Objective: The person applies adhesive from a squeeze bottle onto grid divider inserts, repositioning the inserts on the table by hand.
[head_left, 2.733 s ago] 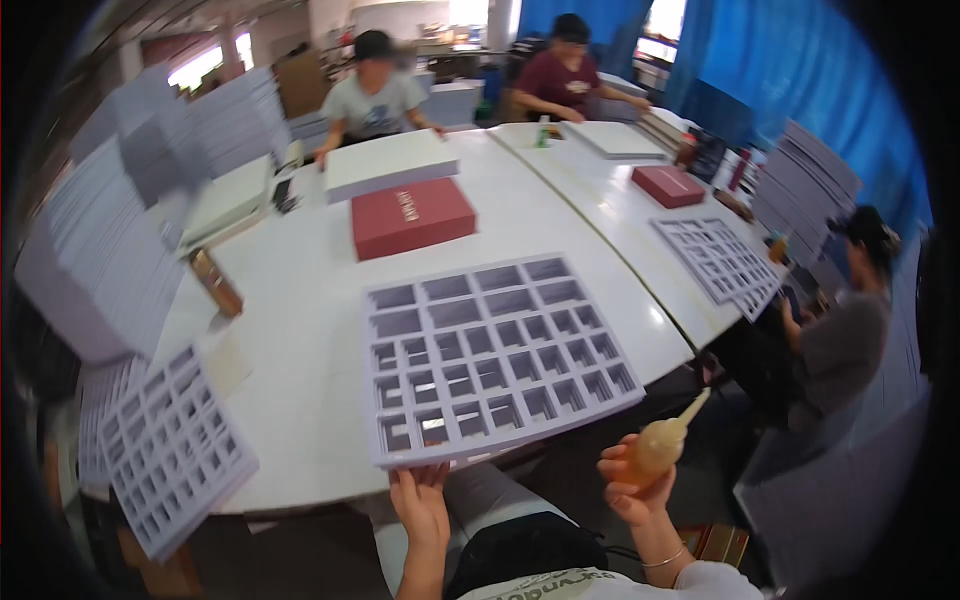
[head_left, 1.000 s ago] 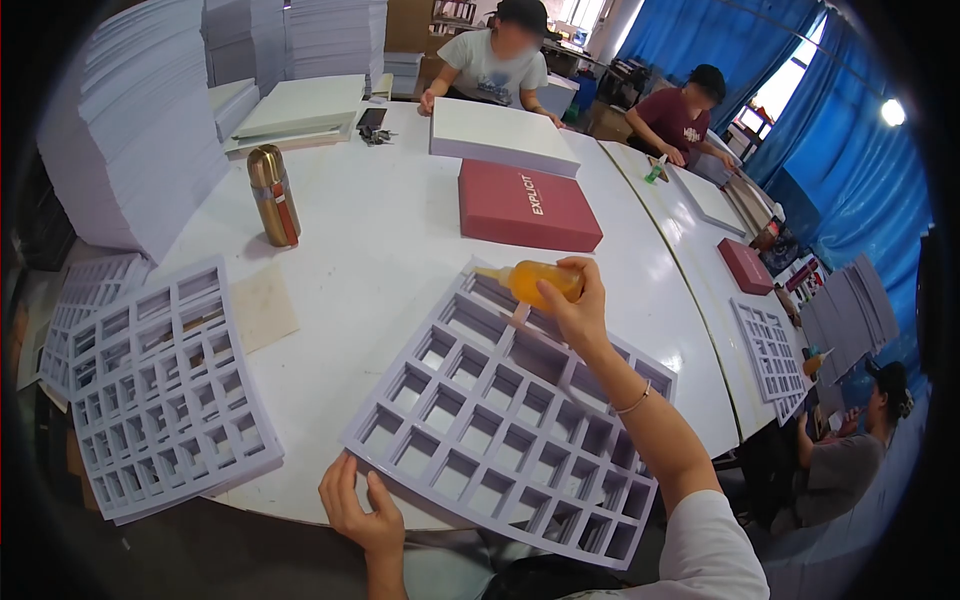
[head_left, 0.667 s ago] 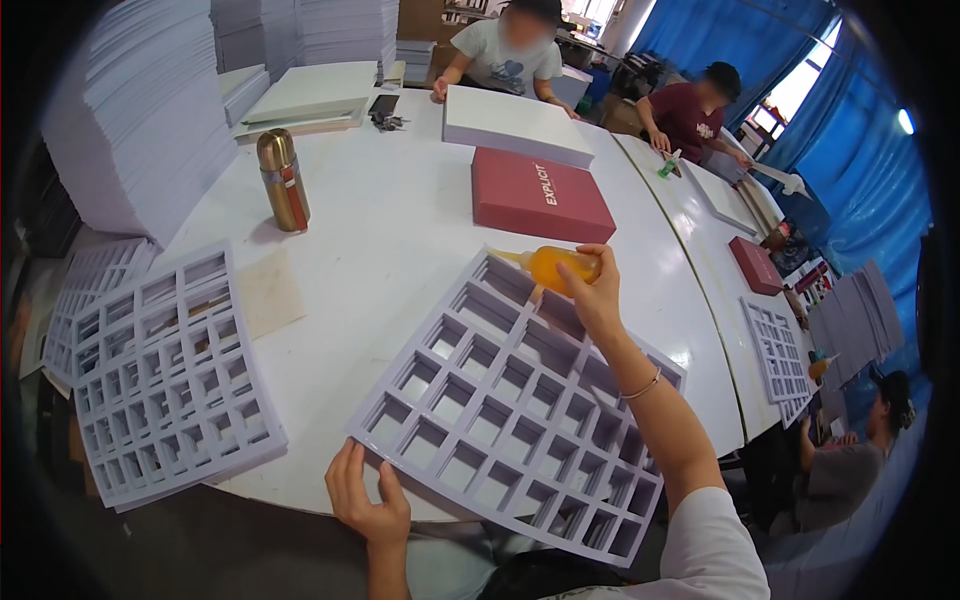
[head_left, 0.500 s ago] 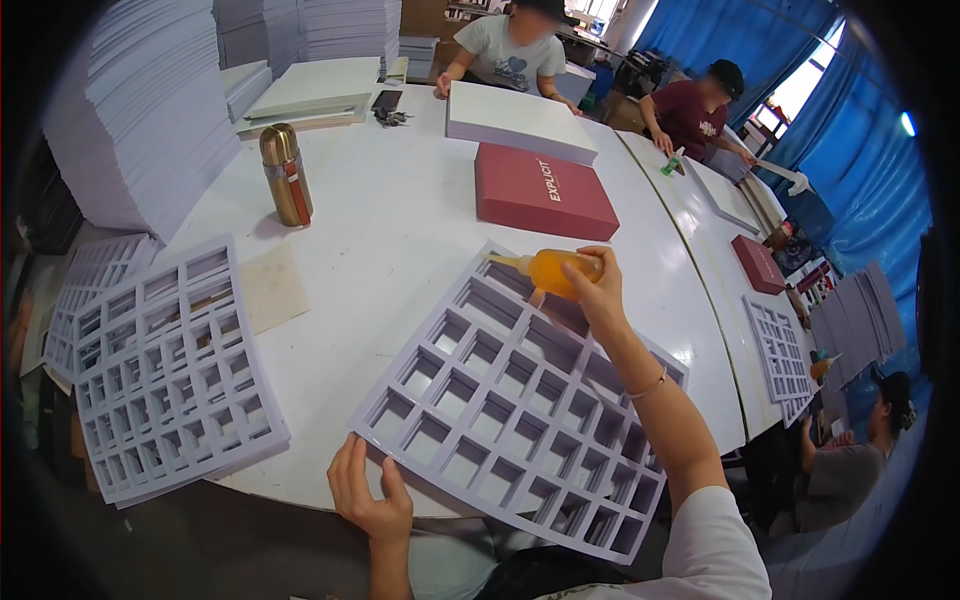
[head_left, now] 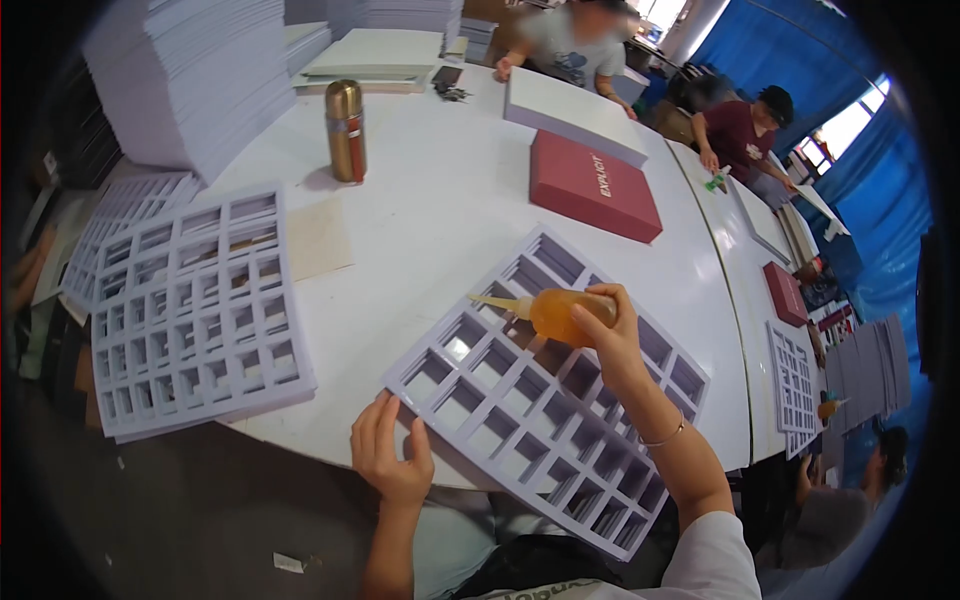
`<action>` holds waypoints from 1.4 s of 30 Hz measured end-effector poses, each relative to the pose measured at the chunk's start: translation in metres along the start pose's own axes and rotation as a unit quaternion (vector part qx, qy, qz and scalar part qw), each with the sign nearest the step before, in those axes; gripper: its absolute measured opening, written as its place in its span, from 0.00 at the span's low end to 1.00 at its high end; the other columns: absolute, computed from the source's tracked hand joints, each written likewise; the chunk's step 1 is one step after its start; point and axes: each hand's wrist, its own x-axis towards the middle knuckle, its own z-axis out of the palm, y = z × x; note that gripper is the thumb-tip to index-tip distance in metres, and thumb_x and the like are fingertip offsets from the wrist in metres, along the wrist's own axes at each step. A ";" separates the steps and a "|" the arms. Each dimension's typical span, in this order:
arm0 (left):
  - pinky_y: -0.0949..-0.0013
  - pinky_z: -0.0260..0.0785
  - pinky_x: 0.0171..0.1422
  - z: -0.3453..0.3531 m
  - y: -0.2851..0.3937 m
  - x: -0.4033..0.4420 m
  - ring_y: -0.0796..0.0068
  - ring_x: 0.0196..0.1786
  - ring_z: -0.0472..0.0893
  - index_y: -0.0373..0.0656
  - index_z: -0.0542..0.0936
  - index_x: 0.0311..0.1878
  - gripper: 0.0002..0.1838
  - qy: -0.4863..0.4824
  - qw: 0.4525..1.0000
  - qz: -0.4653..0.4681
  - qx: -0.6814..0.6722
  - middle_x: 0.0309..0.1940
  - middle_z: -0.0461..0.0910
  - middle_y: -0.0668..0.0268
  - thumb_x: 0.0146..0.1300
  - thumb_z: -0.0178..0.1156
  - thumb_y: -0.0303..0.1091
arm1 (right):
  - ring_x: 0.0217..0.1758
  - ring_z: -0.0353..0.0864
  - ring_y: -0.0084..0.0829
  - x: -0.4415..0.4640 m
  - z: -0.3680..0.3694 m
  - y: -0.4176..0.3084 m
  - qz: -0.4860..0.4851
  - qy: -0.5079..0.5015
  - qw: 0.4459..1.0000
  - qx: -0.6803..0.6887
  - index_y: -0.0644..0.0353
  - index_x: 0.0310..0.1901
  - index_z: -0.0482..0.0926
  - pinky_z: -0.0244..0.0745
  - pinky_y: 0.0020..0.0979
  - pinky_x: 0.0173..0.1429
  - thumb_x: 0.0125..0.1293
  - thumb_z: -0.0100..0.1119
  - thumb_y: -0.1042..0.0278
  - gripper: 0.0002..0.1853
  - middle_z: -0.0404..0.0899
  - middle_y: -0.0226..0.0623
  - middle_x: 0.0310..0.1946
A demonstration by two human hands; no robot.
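My right hand (head_left: 610, 335) is closed around a glue bottle (head_left: 565, 315) of amber liquid, tipped on its side. Its pointed nozzle reaches left, over the left edge of a pale grid tray (head_left: 525, 375) with many square compartments. At the tray's near left corner is my left hand (head_left: 392, 452), fingertips against the edge and thumb apart, holding nothing. The tray lies at an angle on the white table (head_left: 410, 270), and my right forearm hides part of it.
More grid trays (head_left: 205, 310) are stacked at the left. Beyond stand a gold thermos (head_left: 345, 135), a red box (head_left: 595, 185) and tall stacks of sheets (head_left: 190, 80). A brown paper sheet (head_left: 320, 237) lies on the table. Other people work at the far side and right.
The bottle's nozzle has moved from near the tray's far corner along its left edge towards me. My left hand stays at the near corner. The whole view has shifted slightly.
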 end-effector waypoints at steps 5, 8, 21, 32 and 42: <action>0.59 0.70 0.47 0.003 -0.007 -0.008 0.56 0.43 0.80 0.35 0.80 0.41 0.09 0.058 0.998 -0.016 -0.022 0.40 0.81 0.56 0.55 0.61 0.24 | 0.44 0.75 0.24 -0.027 0.019 0.003 -0.027 -0.050 0.998 -0.016 0.61 0.49 0.68 0.74 0.27 0.47 0.60 0.68 0.66 0.21 0.76 0.37 0.41; 0.61 0.69 0.45 0.001 -0.007 -0.013 0.57 0.41 0.79 0.36 0.80 0.38 0.07 0.079 0.996 -0.032 -0.038 0.37 0.81 0.58 0.56 0.60 0.22 | 0.44 0.75 0.24 -0.046 0.037 -0.004 -0.023 -0.084 0.996 -0.025 0.61 0.49 0.68 0.74 0.27 0.47 0.61 0.68 0.68 0.20 0.77 0.37 0.41; 0.61 0.68 0.40 0.000 -0.005 -0.012 0.57 0.37 0.78 0.34 0.78 0.38 0.06 0.086 0.995 -0.017 -0.058 0.34 0.79 0.56 0.58 0.55 0.18 | 0.42 0.80 0.32 -0.033 -0.073 -0.016 0.074 0.102 0.988 0.092 0.58 0.50 0.69 0.79 0.30 0.35 0.61 0.65 0.61 0.21 0.75 0.40 0.44; 0.68 0.65 0.32 0.004 -0.002 -0.012 0.63 0.36 0.76 0.31 0.78 0.40 0.07 0.073 0.996 -0.006 -0.053 0.36 0.78 0.56 0.60 0.53 0.16 | 0.43 0.80 0.30 0.016 -0.136 0.004 -0.024 0.167 0.984 -0.062 0.60 0.51 0.69 0.79 0.27 0.32 0.59 0.69 0.62 0.23 0.76 0.41 0.44; 0.69 0.67 0.37 0.003 -0.002 -0.016 0.67 0.38 0.76 0.33 0.79 0.41 0.06 0.059 0.996 -0.036 -0.049 0.38 0.78 0.59 0.64 0.54 0.19 | 0.45 0.77 0.28 -0.010 -0.121 0.004 -0.020 0.106 0.993 -0.047 0.60 0.50 0.68 0.79 0.27 0.40 0.60 0.67 0.68 0.21 0.75 0.39 0.43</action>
